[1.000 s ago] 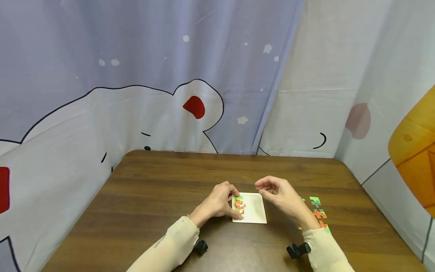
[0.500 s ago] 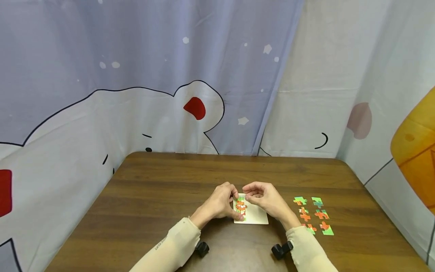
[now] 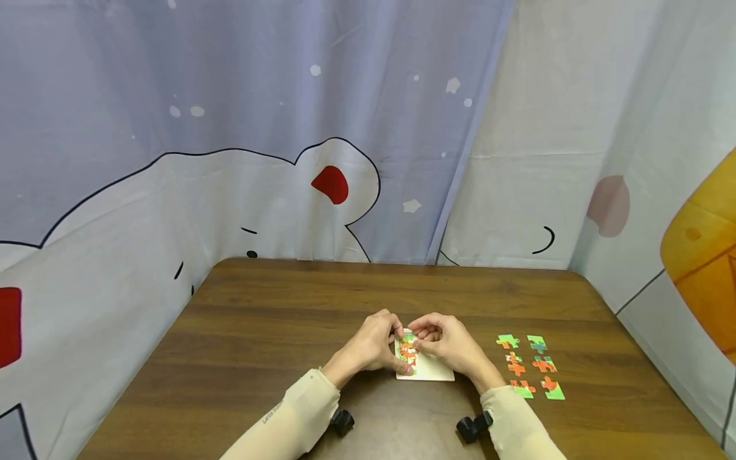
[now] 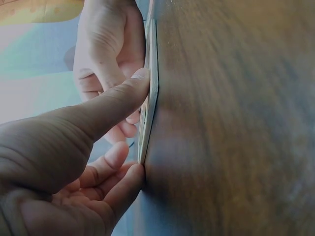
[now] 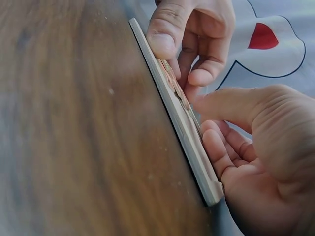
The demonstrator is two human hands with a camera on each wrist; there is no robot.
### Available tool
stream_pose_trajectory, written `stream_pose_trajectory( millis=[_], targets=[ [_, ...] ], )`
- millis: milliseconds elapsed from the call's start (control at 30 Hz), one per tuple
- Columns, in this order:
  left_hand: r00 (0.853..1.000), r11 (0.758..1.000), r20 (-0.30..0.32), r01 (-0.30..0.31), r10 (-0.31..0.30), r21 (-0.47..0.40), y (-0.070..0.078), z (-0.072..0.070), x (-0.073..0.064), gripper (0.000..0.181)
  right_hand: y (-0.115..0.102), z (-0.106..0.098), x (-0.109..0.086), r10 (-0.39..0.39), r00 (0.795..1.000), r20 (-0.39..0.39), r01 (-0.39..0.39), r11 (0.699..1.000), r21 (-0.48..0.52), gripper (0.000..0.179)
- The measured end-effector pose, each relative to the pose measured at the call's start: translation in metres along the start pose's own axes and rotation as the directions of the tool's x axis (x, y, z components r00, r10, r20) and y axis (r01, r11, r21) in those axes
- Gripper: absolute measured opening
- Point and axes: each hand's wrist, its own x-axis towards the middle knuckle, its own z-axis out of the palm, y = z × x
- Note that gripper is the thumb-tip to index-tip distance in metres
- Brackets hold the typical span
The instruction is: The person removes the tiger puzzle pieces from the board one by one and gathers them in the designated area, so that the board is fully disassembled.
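Nearest the viewer, a cream left sleeve (image 3: 296, 415) and right sleeve (image 3: 520, 421) enter from below, each with a black wrist device (image 3: 342, 422) at the cuff.

Beyond the cuffs, the left hand (image 3: 368, 344) grips the square puzzle tray (image 3: 436, 369) along its left side: the thumb presses on the near-left corner, the fingertips bear on the far-left edge. The tray lies flat on the worktop (image 3: 276, 332), immediately to the right of the left hand's palm.

The right hand (image 3: 451, 346) is positioned above the far-right portion of the tray. Its thumb and fingers are curled, with their tips at the fitted pieces (image 3: 408, 351), which form a green-and-orange strip along the tray's left side. Whether the right hand pinches a piece cannot be determined.

Six loose pieces (image 3: 515, 368) lie on the worktop to the right of the right hand, apart from it, arranged in two columns of three.

Behind the worktop's far edge hangs a printed curtain (image 3: 391, 96) in pale violet and white.
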Motion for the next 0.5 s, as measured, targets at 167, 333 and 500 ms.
stream_pose_trajectory(
  millis=[167, 333, 500],
  targets=[
    [0.999, 0.999, -0.013, -0.032, 0.032, 0.008, -0.001, 0.000, -0.001, 0.061, -0.001, 0.002, 0.000, -0.034, 0.999, -0.012, 0.033, 0.997, -0.074, 0.024],
    [1.000, 0.998, -0.011, -0.022, 0.022, -0.055, 0.006, -0.011, -0.004, 0.047, -0.002, 0.003, 0.000, -0.039, 0.999, -0.014, 0.037, 0.992, -0.117, 0.022],
    [0.996, 0.998, -0.056, -0.068, 0.067, -0.015, -0.023, 0.011, 0.007, 0.036, -0.006, 0.002, 0.000, -0.060, 0.998, 0.001, 0.060, 0.988, -0.143, 0.021]
  ],
)
